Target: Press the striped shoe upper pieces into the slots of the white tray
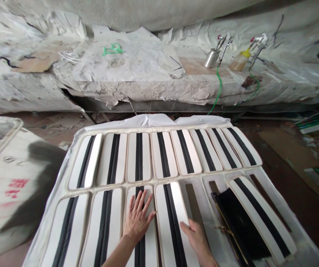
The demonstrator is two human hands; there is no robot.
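Rows of white panels with rounded corners and a black stripe down the middle lie on a white-covered table. My left hand [138, 216] rests flat with fingers spread on one striped panel [131, 237] in the front row. To its right, my right hand [196, 237] pinches the right edge of another striped panel [163, 226], thumb on top and fingers hidden below. Farther right, a striped panel [262, 215] lies askew beside a black piece [239, 218] with a thin gold-coloured edge; I cannot tell what this piece is.
A back row of striped panels [138, 157] spans the table. Behind, a paper-covered ledge [131, 89] carries a spray gun with a metal cup [211, 58], another with a yellowish cup [240, 60], and a green hose [219, 89]. A large white bin [17, 193] stands left.
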